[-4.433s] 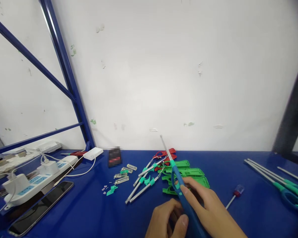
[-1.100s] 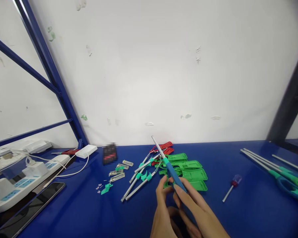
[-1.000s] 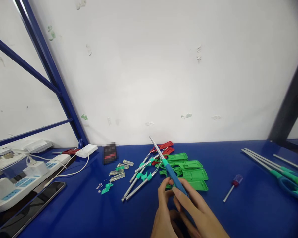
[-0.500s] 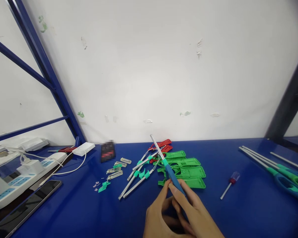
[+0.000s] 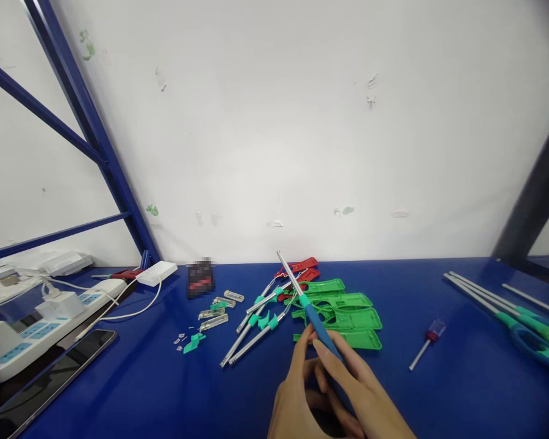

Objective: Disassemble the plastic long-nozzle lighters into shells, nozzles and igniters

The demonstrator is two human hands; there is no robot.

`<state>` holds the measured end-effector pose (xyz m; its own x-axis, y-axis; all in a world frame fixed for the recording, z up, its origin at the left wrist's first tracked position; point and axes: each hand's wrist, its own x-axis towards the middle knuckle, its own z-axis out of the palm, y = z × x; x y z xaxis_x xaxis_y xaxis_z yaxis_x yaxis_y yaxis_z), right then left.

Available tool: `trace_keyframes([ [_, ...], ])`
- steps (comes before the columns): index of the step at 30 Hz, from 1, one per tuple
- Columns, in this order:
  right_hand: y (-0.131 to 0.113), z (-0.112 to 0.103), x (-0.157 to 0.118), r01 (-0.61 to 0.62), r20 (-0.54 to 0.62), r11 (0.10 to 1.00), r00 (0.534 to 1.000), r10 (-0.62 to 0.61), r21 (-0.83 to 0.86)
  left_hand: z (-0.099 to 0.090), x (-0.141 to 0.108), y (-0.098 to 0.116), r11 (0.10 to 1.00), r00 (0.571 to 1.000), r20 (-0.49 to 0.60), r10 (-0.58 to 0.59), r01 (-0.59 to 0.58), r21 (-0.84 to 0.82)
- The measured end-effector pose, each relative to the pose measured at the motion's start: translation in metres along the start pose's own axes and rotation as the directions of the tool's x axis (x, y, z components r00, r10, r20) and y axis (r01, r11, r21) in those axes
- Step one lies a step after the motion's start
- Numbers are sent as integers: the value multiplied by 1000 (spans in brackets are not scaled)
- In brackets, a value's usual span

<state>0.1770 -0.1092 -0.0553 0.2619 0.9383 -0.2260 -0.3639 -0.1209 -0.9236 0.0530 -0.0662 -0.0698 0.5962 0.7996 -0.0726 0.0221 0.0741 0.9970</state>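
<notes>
A long-nosed lighter (image 5: pixel 321 328) with a blue handle, a teal collar and a metal tube points up and away from me. Both hands are closed around its handle: my left hand (image 5: pixel 293 396) pinches it from the left side, and my right hand (image 5: pixel 363 384) wraps it from the right. Some of the fingers and the lower handle are hidden. Just beyond lie green handle shells (image 5: pixel 352 318) and red handle shells (image 5: pixel 304 268). Several loose metal lighter tubes (image 5: pixel 251 338) with teal pieces rest to the left, beside clear fuel tanks (image 5: pixel 214 322) and a teal trigger piece (image 5: pixel 193 343).
On the right are a screwdriver (image 5: pixel 427 342) and several long-nosed lighters (image 5: pixel 521 329). A phone (image 5: pixel 50 381), a white power strip (image 5: pixel 32 338) and a cabled white box (image 5: pixel 156 273) occupy the left. A white wall (image 5: pixel 274 122) rises behind the blue table (image 5: pixel 165 390).
The view has shifted slightly, so most things appear a little further right. Both hands keep their hold on the lighter, with hardly any change in pose.
</notes>
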Motion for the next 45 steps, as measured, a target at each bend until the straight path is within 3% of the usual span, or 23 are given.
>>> trace_keyframes([
  [8, -3, 2, 5, 47, -7, 999, 999, -47, -10, 7, -4, 14, 973, 999, 23, -48, 52, -226],
  [16, 3, 1, 9, 67, -28, 998, 997, -67, 15, 13, -4, 9, 959, 997, -5, -80, 76, -275],
  [27, 6, -3, 9, -6, 18, 1000, 1000, 6, 4, 5, 4, -8, 987, 998, 57, 23, -13, -159],
  [33, -3, -7, 1, -55, -23, 998, 998, 56, 34, 7, 0, -7, 993, 999, 44, 24, -19, -115],
  [37, -29, -13, -12, -162, 1, 984, 987, 162, 76, 2, -4, 2, 998, 998, 36, 56, -55, -11],
  [41, -50, -23, -17, -171, -29, 985, 985, 172, 24, -7, -9, 12, 964, 974, -54, 218, -206, 169],
  [43, -52, -32, -14, -164, 42, 985, 985, 166, -59, -13, -11, 18, 915, 937, -152, 314, -256, 312],
  [45, -48, -44, -10, -187, 165, 971, 964, 211, -147, -21, -12, 23, 790, 867, -171, 469, -324, 521],
])
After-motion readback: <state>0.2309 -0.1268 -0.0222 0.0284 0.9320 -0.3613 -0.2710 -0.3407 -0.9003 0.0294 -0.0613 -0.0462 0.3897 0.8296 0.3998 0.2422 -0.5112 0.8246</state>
